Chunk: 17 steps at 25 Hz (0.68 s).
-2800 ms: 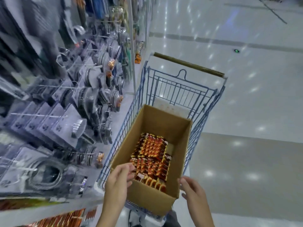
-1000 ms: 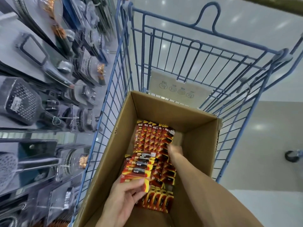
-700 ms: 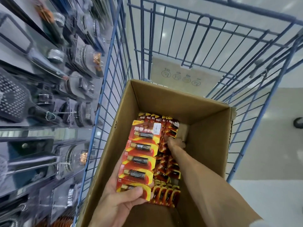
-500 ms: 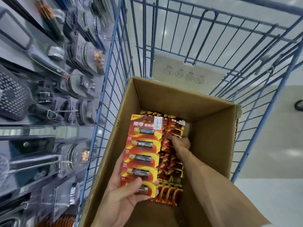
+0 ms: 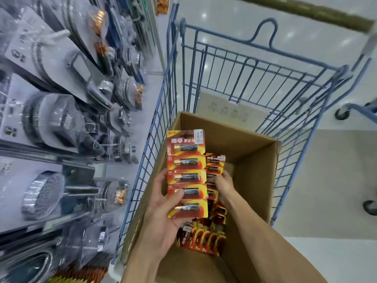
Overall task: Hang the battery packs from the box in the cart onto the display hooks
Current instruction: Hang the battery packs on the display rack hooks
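The left hand [image 5: 163,217] pinches a strip of battery packs [image 5: 186,174] by its lower cards, thumb on the glossy red-and-yellow face and fingers behind, upright above the cardboard box [image 5: 255,180]. The right hand [image 5: 222,186] curls round a second strip [image 5: 214,168] among the packs in the box. Step in hand: retrieval (both strips are over the box); the next move likely calls for lifting them clear of the blue wire cart [image 5: 163,99] and presenting each flat card's top to a hook.

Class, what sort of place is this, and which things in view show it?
Most likely a shop aisle: a blue wire cart, packaged shower heads on display racks, a price-stickered battery strip.
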Available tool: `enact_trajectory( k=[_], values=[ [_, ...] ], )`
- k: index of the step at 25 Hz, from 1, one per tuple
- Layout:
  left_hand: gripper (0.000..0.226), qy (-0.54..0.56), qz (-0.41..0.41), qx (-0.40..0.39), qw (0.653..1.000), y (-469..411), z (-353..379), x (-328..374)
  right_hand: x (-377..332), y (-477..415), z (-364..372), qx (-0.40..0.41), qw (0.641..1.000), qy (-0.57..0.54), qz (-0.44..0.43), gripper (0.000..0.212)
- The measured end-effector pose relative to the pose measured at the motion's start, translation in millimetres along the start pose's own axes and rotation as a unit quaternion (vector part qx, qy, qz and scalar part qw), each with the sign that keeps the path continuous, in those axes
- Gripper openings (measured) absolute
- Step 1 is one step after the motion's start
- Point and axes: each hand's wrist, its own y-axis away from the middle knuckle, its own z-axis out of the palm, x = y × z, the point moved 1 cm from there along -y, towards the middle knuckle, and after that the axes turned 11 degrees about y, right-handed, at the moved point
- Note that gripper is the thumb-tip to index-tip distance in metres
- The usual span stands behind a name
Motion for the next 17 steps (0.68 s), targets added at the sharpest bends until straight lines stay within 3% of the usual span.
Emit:
enact_trajectory(
  k=[6, 12, 17],
  values=[
    [0.057, -0.012, 0.042, -0.037, 0.998, 46, 13, 31, -36, 151, -41, -0.098, 0.978, -0.141, -0.117, 0.045],
    [0.065, -0.005, 0.098, -0.077, 0.992, 117, 28, 47, -41, 291, -78, -0.123, 0.959, -0.102, -0.232, 0.046],
    [0.068, 0.020, 0.199, -0.075, 0.977, 200, 22, 38, -40, 361, -88, -0.222, 0.924, -0.031, -0.309, 0.045]
  ],
)
